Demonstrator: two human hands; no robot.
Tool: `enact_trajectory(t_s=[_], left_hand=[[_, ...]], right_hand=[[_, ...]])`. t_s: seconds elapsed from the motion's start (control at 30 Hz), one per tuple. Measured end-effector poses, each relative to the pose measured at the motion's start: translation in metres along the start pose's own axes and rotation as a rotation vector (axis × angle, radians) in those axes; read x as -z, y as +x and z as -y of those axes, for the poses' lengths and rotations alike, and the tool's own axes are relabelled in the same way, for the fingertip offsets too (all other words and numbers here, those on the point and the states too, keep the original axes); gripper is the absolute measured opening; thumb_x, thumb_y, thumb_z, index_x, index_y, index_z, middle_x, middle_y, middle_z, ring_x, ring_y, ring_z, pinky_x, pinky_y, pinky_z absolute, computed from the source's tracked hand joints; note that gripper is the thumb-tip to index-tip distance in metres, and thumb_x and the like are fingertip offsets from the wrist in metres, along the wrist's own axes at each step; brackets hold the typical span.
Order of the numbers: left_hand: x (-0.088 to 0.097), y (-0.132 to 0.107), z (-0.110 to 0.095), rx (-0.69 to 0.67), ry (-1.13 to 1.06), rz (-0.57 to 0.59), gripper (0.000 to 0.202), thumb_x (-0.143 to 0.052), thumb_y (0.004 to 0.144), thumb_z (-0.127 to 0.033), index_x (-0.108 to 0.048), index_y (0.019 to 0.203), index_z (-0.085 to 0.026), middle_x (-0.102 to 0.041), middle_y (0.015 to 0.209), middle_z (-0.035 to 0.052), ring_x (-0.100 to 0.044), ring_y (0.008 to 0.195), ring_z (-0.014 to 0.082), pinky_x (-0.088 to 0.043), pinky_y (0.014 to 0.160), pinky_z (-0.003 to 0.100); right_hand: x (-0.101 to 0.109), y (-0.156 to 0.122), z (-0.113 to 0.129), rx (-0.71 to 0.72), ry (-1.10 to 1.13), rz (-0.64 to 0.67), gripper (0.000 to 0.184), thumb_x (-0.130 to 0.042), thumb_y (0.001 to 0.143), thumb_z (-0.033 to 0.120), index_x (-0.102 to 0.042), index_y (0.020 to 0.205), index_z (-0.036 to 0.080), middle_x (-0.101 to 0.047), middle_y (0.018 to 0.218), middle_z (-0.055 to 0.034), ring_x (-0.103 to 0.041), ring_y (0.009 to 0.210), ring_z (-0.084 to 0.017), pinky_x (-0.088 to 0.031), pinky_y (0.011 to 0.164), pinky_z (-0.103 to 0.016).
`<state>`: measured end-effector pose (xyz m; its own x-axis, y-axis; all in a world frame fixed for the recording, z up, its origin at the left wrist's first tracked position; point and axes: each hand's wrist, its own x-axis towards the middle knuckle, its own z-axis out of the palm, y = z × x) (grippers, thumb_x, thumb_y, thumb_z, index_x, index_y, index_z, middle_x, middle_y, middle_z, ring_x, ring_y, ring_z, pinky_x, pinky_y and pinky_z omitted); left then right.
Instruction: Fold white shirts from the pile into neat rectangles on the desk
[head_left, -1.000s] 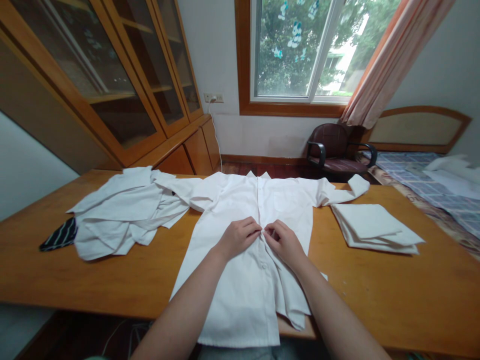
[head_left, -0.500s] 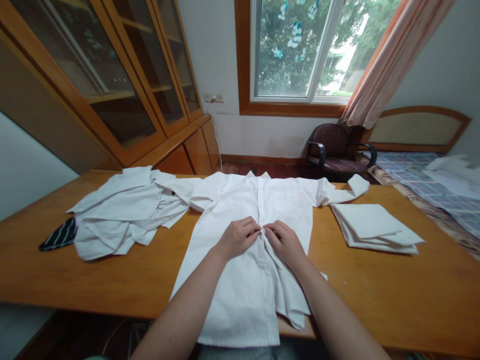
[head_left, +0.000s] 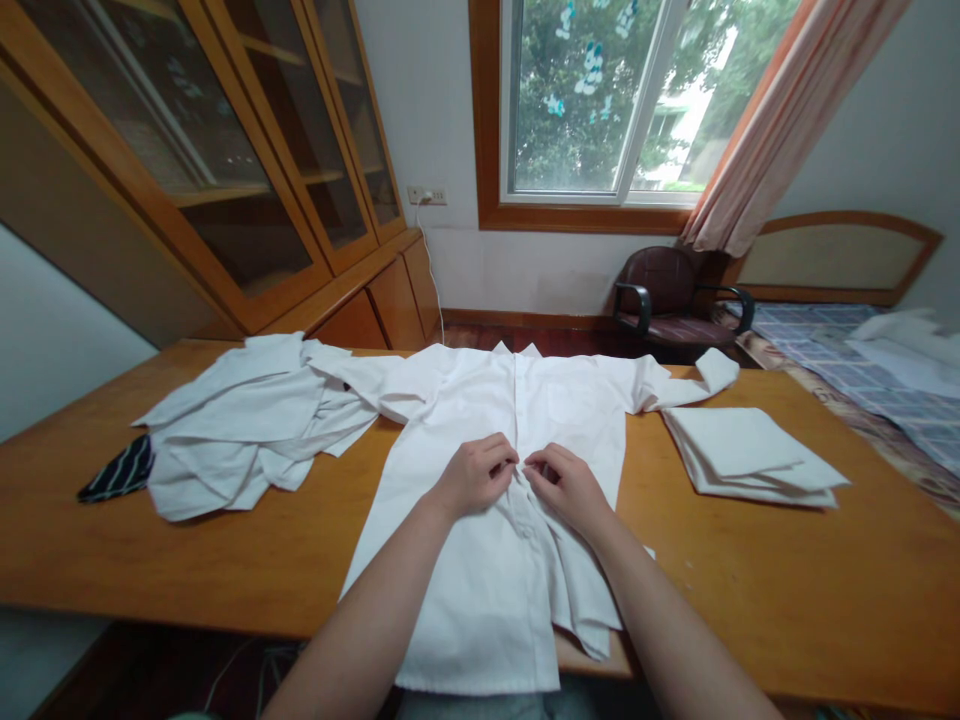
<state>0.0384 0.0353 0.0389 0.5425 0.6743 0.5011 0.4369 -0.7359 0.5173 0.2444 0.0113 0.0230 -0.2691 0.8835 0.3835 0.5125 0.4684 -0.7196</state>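
A white button-up shirt point(head_left: 480, 400) lies face up on the wooden table point(head_left: 225, 560), collar toward the window, sleeves spread to both sides. My left hand point(head_left: 476, 475) and my right hand point(head_left: 566, 485) meet at the middle of the shirt's front placket. Both hands pinch the fabric edges there with curled fingers. The lower right front panel is rumpled and folded over near the table's front edge.
A heap of crumpled white garments point(head_left: 240, 430) lies to the left, with a dark striped cloth point(head_left: 118, 470) beside it. A folded white stack point(head_left: 750, 455) sits at the right. Behind the table are a dark armchair point(head_left: 671, 300), a glass-fronted cabinet point(head_left: 225, 160), and a bed point(head_left: 862, 370).
Both hands stay at the placket; the fingers have shifted slightly and the pinch point has moved a little up the shirt front.
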Motion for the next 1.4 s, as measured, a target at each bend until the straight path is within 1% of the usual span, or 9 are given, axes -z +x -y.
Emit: enact_trajectory(t_s=[0.37, 0.67, 0.9, 1.03, 1.17, 1.27, 1.33, 1.4], left_hand=[[0.0, 0.001, 0.001, 0.041, -0.012, -0.005, 0.012, -0.054, 0.091, -0.011, -0.063, 0.091, -0.019, -0.061, 0.085, 0.0012, -0.056, 0.072, 0.0116, -0.043, 0.066, 0.024], [-0.002, 0.0, 0.005, 0.083, -0.024, 0.003, 0.012, -0.054, 0.091, -0.012, -0.063, 0.092, -0.02, -0.061, 0.087, 0.0017, -0.057, 0.074, 0.0126, -0.044, 0.067, 0.025], [-0.003, 0.002, 0.009, 0.126, -0.049, 0.006, 0.012, -0.055, 0.089, -0.011, -0.063, 0.089, -0.02, -0.06, 0.085, 0.0008, -0.055, 0.073, 0.0125, -0.043, 0.067, 0.025], [-0.004, 0.002, 0.013, 0.158, -0.063, -0.033, 0.013, -0.054, 0.089, -0.011, -0.062, 0.088, -0.02, -0.06, 0.085, 0.0008, -0.056, 0.074, 0.0132, -0.044, 0.068, 0.026], [-0.005, 0.003, 0.017, 0.205, -0.078, -0.089, 0.013, -0.054, 0.088, -0.01, -0.061, 0.087, -0.02, -0.058, 0.085, 0.0005, -0.057, 0.074, 0.0133, -0.046, 0.07, 0.026], [-0.004, 0.002, 0.021, 0.211, -0.083, -0.108, 0.013, -0.054, 0.086, -0.009, -0.06, 0.085, -0.02, -0.058, 0.086, 0.0009, -0.057, 0.077, 0.0137, -0.048, 0.071, 0.027], [-0.002, 0.001, 0.025, 0.192, -0.065, -0.11, 0.014, -0.053, 0.086, -0.008, -0.061, 0.085, -0.02, -0.059, 0.088, 0.0018, -0.059, 0.082, 0.0152, -0.049, 0.076, 0.028], [0.0, 0.0, 0.029, 0.163, -0.012, -0.102, 0.014, -0.054, 0.087, -0.009, -0.062, 0.087, -0.02, -0.062, 0.091, 0.0029, -0.06, 0.09, 0.0175, -0.05, 0.084, 0.033]], right_hand=[[0.0, 0.0, 0.001, -0.04, 0.018, 0.0, 0.008, -0.064, 0.089, 0.025, -0.063, 0.083, 0.021, -0.058, 0.074, 0.0008, -0.055, 0.068, -0.015, -0.043, 0.065, -0.026], [0.001, 0.001, 0.004, -0.069, 0.004, 0.005, 0.01, -0.061, 0.091, 0.025, -0.061, 0.082, 0.021, -0.059, 0.075, 0.0005, -0.055, 0.07, -0.015, -0.042, 0.067, -0.027], [0.001, 0.003, 0.0, -0.093, -0.049, 0.009, 0.018, -0.056, 0.094, 0.029, -0.06, 0.079, 0.021, -0.06, 0.075, -0.0002, -0.056, 0.071, -0.016, -0.04, 0.067, -0.027], [0.001, 0.004, -0.004, -0.102, -0.07, -0.005, 0.024, -0.052, 0.096, 0.031, -0.058, 0.075, 0.021, -0.061, 0.073, -0.0006, -0.057, 0.071, -0.016, -0.041, 0.068, -0.027], [0.002, 0.005, -0.01, -0.112, -0.155, -0.025, 0.03, -0.049, 0.097, 0.032, -0.054, 0.069, 0.022, -0.058, 0.069, -0.0001, -0.055, 0.067, -0.016, -0.039, 0.066, -0.027], [0.005, 0.005, -0.014, -0.117, -0.262, -0.027, 0.031, -0.049, 0.096, 0.03, -0.051, 0.066, 0.022, -0.055, 0.067, 0.0006, -0.053, 0.066, -0.015, -0.036, 0.064, -0.028], [0.007, 0.005, -0.016, -0.112, -0.316, -0.003, 0.03, -0.05, 0.095, 0.029, -0.052, 0.066, 0.022, -0.055, 0.068, 0.0008, -0.052, 0.066, -0.015, -0.035, 0.063, -0.027], [0.008, 0.003, -0.017, -0.098, -0.339, 0.033, 0.028, -0.051, 0.094, 0.027, -0.055, 0.066, 0.021, -0.055, 0.07, 0.0004, -0.052, 0.066, -0.015, -0.035, 0.063, -0.027]])
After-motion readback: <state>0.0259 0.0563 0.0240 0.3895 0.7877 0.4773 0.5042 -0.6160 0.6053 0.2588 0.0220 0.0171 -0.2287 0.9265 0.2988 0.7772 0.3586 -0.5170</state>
